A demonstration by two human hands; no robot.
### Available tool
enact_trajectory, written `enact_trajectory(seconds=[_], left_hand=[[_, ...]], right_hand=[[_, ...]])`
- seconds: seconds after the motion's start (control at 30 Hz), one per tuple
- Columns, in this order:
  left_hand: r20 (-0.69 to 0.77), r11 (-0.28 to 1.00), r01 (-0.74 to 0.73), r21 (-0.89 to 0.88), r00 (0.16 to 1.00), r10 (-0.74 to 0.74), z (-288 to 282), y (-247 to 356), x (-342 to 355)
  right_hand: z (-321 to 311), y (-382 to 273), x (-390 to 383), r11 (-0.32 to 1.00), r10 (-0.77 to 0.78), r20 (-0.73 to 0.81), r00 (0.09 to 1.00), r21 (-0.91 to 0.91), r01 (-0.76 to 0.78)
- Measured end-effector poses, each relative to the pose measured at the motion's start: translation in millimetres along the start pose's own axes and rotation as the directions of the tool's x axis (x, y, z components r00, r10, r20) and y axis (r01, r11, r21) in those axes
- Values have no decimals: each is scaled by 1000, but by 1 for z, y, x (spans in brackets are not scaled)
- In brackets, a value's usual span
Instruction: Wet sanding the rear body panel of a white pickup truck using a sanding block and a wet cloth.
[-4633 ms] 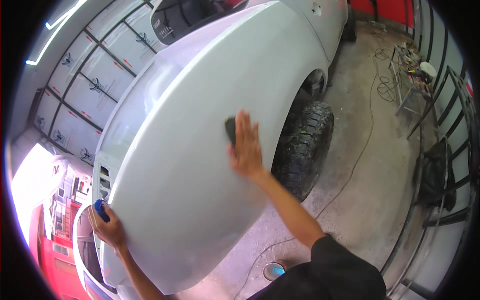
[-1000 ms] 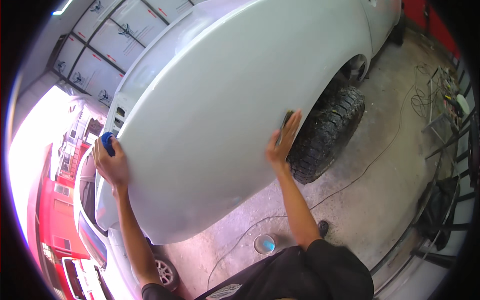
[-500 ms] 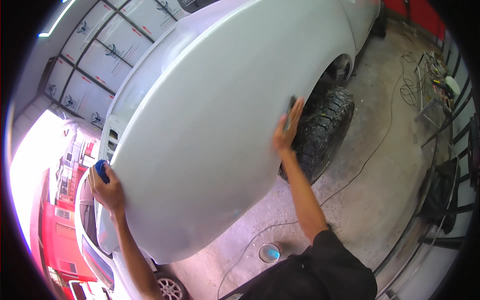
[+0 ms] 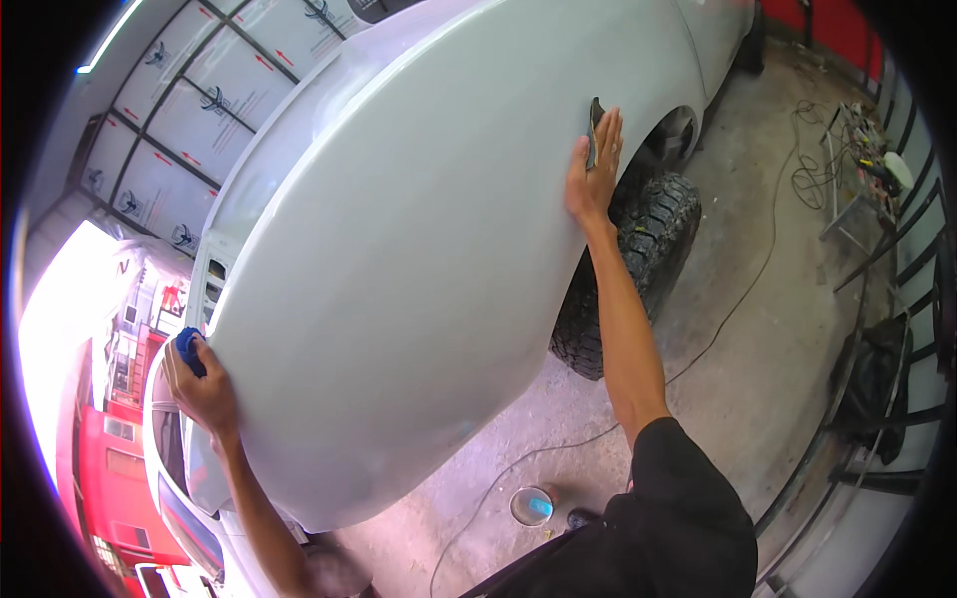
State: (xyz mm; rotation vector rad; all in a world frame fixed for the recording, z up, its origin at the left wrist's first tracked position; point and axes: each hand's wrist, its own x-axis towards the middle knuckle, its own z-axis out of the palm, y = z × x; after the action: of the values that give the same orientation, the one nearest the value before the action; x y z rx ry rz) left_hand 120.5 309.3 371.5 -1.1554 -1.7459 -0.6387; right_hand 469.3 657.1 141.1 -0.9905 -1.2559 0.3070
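Observation:
Under my right hand (image 4: 595, 187), a thin dark sheet of sandpaper (image 4: 595, 122) is held flat to the pale grey vehicle panel (image 4: 399, 259), beside the wheel arch. The sheet shows between thumb and fingers and sticks out past them; the rest is under the palm. At the panel's left end, my left hand (image 4: 206, 394) grips a bunched blue cloth (image 4: 186, 349), and its fingers are partly hidden. That hand rests by the panel's edge.
A knobby black tyre (image 4: 643, 249) sits below the arch. On the concrete floor stand a round bucket (image 4: 514, 506) with something blue in it and a trailing cable (image 4: 733, 324). A cluttered metal stand (image 4: 847, 214) and black railings (image 4: 922, 344) line the right side.
My right hand has slid up and away along the panel with the sandpaper, the arm stretching further. My left hand, still on the blue cloth, has shifted slightly left and down.

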Motion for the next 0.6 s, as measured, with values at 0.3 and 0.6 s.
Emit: enact_trajectory(seconds=[0.3, 0.6], left_hand=[[16, 997, -46, 64, 999, 45, -12, -10, -1], [3, 997, -48, 60, 999, 48, -14, 3, -1]], right_hand=[[19, -46, -89, 965, -260, 146, 955, 21, 260], [34, -91, -126, 985, -172, 131, 976, 51, 167]])
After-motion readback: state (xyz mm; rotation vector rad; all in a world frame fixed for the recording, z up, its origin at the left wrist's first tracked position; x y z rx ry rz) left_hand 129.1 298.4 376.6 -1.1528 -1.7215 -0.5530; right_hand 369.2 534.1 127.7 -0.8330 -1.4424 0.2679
